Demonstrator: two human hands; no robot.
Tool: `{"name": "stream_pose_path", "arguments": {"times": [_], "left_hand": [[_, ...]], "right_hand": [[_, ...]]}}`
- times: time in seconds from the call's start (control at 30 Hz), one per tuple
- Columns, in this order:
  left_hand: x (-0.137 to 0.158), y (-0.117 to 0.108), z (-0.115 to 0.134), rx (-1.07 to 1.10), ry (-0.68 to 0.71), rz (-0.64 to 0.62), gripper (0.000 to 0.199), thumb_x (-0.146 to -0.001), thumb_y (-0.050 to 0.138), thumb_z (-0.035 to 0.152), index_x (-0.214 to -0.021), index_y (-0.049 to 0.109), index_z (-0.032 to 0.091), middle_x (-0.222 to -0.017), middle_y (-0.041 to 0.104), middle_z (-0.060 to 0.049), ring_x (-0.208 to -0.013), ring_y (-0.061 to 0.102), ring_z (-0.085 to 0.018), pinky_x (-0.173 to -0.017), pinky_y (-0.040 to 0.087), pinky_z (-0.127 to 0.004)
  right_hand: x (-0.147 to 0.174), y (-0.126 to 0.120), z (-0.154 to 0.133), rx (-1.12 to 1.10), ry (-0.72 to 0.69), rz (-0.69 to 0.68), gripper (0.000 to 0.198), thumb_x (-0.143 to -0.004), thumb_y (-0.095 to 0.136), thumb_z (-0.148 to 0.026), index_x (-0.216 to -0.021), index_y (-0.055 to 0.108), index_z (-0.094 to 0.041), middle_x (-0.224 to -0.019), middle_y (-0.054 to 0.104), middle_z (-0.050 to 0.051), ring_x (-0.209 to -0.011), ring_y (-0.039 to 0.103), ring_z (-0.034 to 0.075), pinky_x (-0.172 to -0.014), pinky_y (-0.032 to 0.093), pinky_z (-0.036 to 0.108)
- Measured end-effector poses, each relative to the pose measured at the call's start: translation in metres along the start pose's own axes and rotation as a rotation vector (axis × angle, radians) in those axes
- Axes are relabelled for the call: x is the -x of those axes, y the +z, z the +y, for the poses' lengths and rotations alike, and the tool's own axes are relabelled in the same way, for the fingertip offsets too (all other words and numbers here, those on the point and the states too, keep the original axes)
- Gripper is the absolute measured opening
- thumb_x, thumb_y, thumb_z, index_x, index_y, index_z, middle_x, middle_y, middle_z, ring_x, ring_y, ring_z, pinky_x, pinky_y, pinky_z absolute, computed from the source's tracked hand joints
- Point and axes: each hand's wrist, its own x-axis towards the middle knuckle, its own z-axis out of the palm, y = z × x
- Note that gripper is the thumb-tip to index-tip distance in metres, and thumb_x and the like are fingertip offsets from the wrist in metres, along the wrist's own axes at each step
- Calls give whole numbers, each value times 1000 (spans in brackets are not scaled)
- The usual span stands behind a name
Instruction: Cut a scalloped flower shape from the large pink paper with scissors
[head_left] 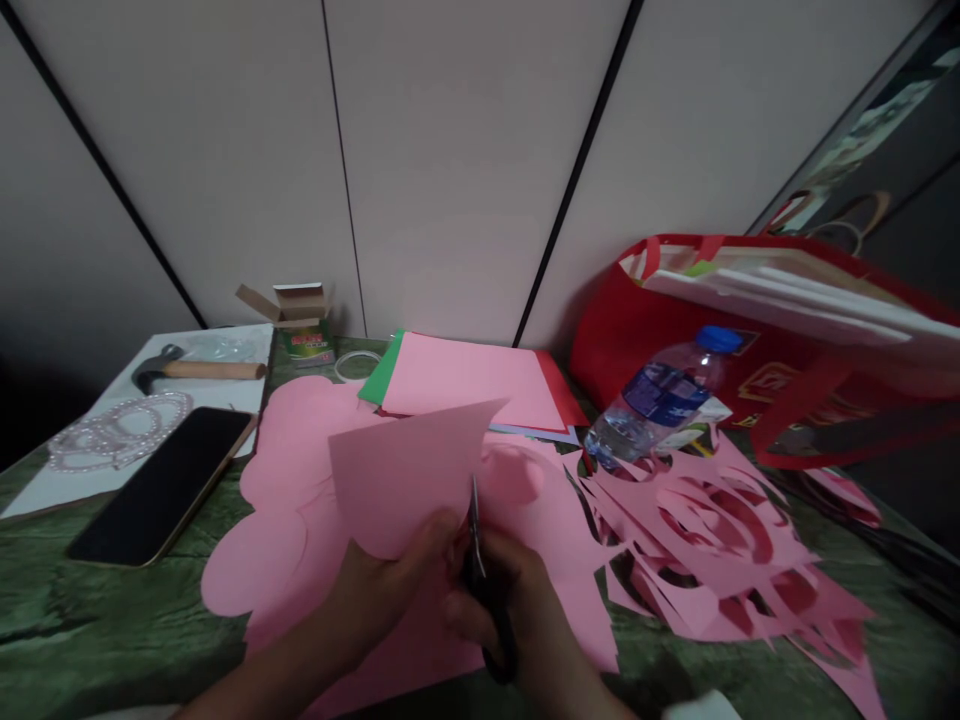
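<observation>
My left hand (379, 590) pinches the lower edge of a pink paper sheet (409, 475), raised above the table. In my right hand (517, 600) is a pair of black-handled scissors (487, 605), its blades pointing up at the sheet's right edge. How far the blades are parted is hard to make out. Beneath both hands lie pink paper cutouts (259, 560) with rounded edges and larger pink sheets. To the right of the scissors sits a heap of pink paper scraps (720, 540) with curved holes.
Behind lies a stack of coloured paper (472, 370). A water bottle (652, 400) leans near a red bag (622, 320) at right. On the left are a phone (165, 485), a hammer (214, 370), strings of clear beads (120, 430) and a small open box (307, 340).
</observation>
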Motion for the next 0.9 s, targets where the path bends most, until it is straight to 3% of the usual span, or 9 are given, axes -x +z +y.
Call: {"name": "stream_pose_path", "arguments": {"times": [0.1, 0.3, 0.47, 0.73, 0.9], "left_hand": [[3, 1, 5, 28, -31, -39, 20, -69, 57, 31, -51, 56, 21, -52, 62, 3, -55, 59, -16, -54, 47, -24], [2, -3, -4, 31, -107, -197, 21, -75, 55, 36, -61, 61, 21, -61, 67, 2, -62, 62, -15, -57, 48, -22], [2, 0, -9, 72, -117, -150, 25, -75, 55, 38, -58, 60, 22, -58, 66, 3, -59, 61, -14, -55, 47, -21], [11, 7, 3, 50, -82, -9, 27, -73, 52, 35, -51, 57, 21, -49, 60, 3, -53, 57, -15, -53, 45, -24], [12, 9, 3, 100, -131, -15, 29, -70, 54, 41, -49, 53, 21, -48, 59, 2, -53, 57, -16, -52, 45, -25]], "right_hand": [[-2, -5, 3, 34, -106, -28, 30, -58, 72, -36, -67, 50, -18, -54, 41, -6, -49, 34, 9, -44, 25, 21], [-3, -8, 7, 21, -138, -18, 34, -55, 74, -39, -66, 50, -18, -60, 46, -2, -54, 40, 12, -48, 31, 23], [-4, -9, 8, 7, -129, -43, 34, -56, 75, -37, -66, 49, -18, -61, 45, -3, -54, 39, 12, -49, 30, 22], [-3, -7, 6, -114, -105, -32, 35, -57, 76, -34, -72, 49, -18, -63, 44, -4, -56, 36, 11, -50, 28, 22], [-2, -7, 8, -118, -87, -32, 38, -56, 77, -36, -71, 48, -18, -61, 42, -5, -54, 33, 10, -49, 24, 22]]}}
